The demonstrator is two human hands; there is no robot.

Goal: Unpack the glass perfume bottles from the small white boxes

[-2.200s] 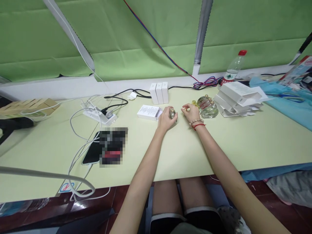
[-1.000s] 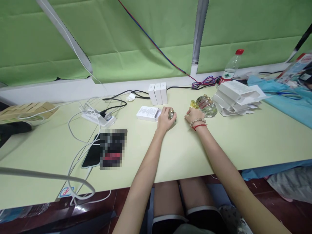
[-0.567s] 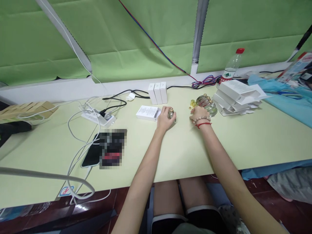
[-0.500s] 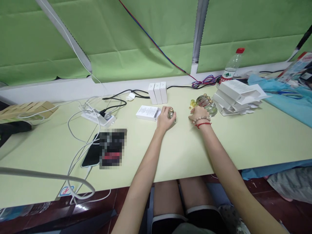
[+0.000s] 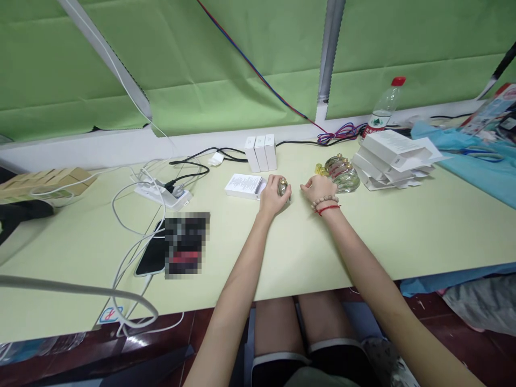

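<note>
My left hand point(image 5: 273, 196) is wrapped round a small glass bottle point(image 5: 283, 186) with a gold-coloured neck, upright on the table. Just left of it lies a white box point(image 5: 243, 186), its end facing the hand. My right hand point(image 5: 321, 189), with a bead bracelet and a red cord at the wrist, is closed to the right of the bottle; what its fingertips pinch, if anything, is too small to make out. Beside that hand stand several glass bottles point(image 5: 347, 180) and small gold-coloured pieces point(image 5: 321, 170).
Three white boxes point(image 5: 260, 153) stand at the back. A pile of white cartons point(image 5: 393, 161) and a red-capped bottle point(image 5: 379, 115) are at the right. Leftward are a power strip point(image 5: 163, 196), cables and a phone point(image 5: 151, 255). Blue cloth point(image 5: 484, 172) covers the far right.
My right hand has moved left, away from the gold-coloured pieces and towards the bottle in my left hand. My left hand has stayed in place.
</note>
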